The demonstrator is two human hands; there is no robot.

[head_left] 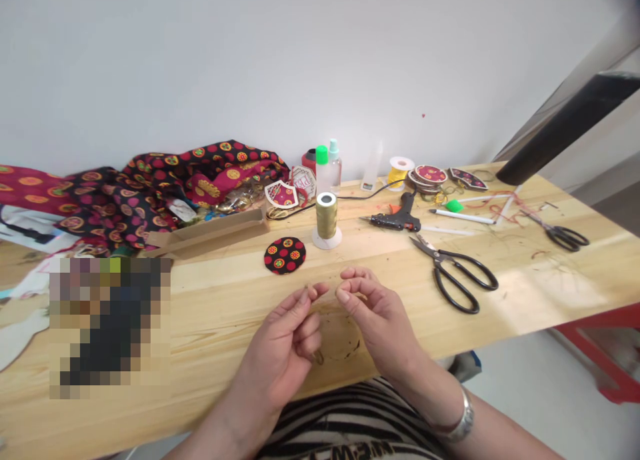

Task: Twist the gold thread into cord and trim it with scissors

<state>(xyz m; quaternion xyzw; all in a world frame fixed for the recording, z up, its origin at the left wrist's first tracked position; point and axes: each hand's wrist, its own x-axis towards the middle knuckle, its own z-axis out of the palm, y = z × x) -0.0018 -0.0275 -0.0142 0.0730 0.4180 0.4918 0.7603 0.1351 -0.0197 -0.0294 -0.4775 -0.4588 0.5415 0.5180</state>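
My left hand (290, 340) is closed in a pinch above the table, and a small loop of gold-brown thread (319, 358) hangs below its fingers. Close beside it, my right hand (375, 313) pinches with thumb and forefinger; what lies between those fingertips is too fine to make out. Just beyond the hands stands a spool of olive-gold thread (327, 219) on a white base. To its left a round black fabric piece with red and yellow motifs (285, 255) lies flat. Large black-handled scissors (453, 273) rest to the right of my right hand, blades partly apart.
A black glue gun (397, 217) lies behind the scissors. Smaller scissors (565, 235), a white pen (463, 217) and a yellow spool (399, 173) are farther right. Patterned cloth (120, 193) and a cardboard tray (215, 235) fill the back left. A blurred-out patch covers the left front.
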